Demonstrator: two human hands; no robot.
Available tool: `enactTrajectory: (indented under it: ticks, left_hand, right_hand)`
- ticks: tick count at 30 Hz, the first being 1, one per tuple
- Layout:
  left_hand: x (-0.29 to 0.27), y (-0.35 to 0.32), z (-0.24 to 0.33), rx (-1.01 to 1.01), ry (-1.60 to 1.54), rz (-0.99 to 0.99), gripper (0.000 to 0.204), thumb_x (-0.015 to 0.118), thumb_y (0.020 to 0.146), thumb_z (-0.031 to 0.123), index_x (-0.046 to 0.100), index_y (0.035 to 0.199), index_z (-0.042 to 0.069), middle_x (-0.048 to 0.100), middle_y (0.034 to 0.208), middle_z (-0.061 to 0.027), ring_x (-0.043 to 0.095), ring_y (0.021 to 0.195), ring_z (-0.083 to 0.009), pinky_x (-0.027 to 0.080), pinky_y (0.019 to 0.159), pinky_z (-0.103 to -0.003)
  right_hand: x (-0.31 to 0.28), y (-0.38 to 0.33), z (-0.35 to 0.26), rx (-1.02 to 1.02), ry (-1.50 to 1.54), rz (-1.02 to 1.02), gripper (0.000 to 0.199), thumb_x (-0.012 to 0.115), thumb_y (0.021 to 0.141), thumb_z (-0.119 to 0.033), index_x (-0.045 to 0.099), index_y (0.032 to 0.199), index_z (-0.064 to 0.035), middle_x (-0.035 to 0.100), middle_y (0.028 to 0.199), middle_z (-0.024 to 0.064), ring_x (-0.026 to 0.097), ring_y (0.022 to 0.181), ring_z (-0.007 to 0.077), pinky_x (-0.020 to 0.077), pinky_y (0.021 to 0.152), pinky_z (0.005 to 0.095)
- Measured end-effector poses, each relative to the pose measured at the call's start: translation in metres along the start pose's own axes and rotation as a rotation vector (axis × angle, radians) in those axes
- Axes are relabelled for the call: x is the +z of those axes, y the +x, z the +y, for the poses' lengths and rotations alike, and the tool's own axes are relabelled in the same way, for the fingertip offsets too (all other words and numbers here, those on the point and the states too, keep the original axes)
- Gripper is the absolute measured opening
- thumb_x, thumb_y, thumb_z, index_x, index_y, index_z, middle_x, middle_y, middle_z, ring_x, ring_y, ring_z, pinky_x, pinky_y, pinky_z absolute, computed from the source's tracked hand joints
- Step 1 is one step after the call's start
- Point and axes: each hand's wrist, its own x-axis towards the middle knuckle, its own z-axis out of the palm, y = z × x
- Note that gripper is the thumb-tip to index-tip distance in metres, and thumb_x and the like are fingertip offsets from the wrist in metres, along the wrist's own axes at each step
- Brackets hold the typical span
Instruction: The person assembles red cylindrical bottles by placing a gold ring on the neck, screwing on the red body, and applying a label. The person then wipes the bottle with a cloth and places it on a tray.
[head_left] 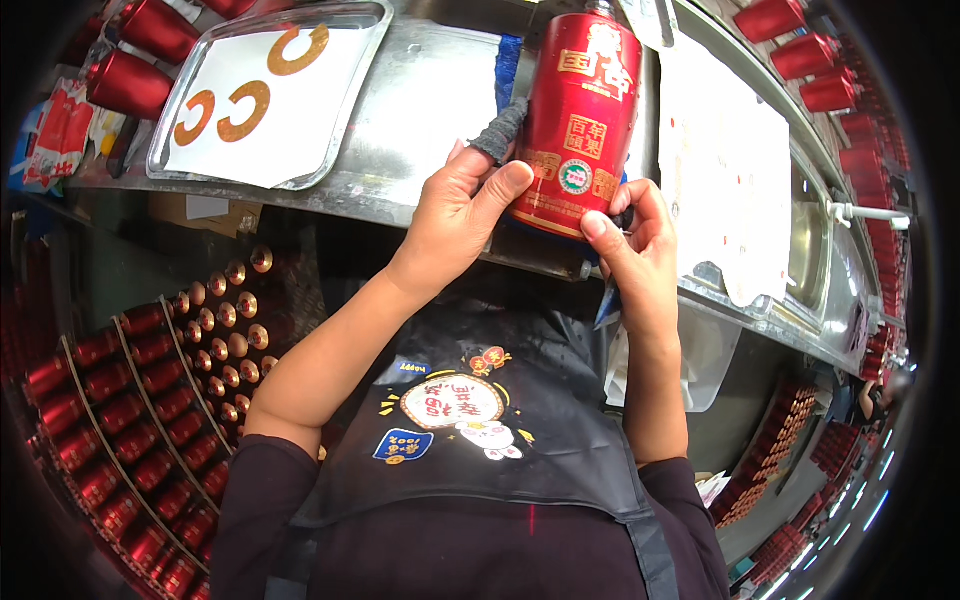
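Observation:
A glossy red bottle (583, 110) with gold lettering and a small round green-and-white emblem is tilted over the front edge of the metal bench. My left hand (462, 205) grips its lower left side, thumb on the front and a dark grey wrap around one finger. On the lower right side, my right hand (640, 240) holds it with the thumb near the base; a dark covering shows at a fingertip. The fingers behind the bottle are hidden. Left of my hands, a clear tray (352, 95) bears a white sheet (250, 75) with several C-shaped gold labels (243, 112).
Large white sheets (725, 170) lie on the metal bench (425, 100) at the right. Red bottles (130, 85) stand beyond the tray. Racked rows of red bottles (120, 430) fill the lower left. A white rod (868, 215) juts out at the right.

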Motion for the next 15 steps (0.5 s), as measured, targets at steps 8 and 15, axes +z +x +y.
enactTrajectory:
  ticks: [8,15]
  left_hand:
    - [0.006,0.001,0.000,0.147,0.167,0.008,0.053,0.064,0.099,0.043,0.061,0.135,0.005,0.073,0.119,-0.0067,0.058,0.122,-0.0175,0.004,0.124,-0.052]
    - [0.003,0.000,0.006,0.067,0.016,0.030,0.060,0.064,0.101,0.035,0.047,0.147,0.000,0.059,0.140,-0.0125,0.053,0.130,-0.0185,0.029,0.119,-0.038]
  right_hand:
    - [0.003,0.002,-0.004,0.020,-0.032,0.019,0.037,0.080,0.090,-0.015,0.044,0.099,-0.0087,0.056,0.102,0.0044,0.056,0.081,0.0052,0.0483,0.066,0.0186]
    - [-0.018,0.000,0.005,0.018,-0.070,-0.001,0.020,0.071,0.094,-0.018,0.053,0.098,-0.0100,0.054,0.071,-0.0030,0.041,0.045,0.0027,0.0303,0.045,0.0183]
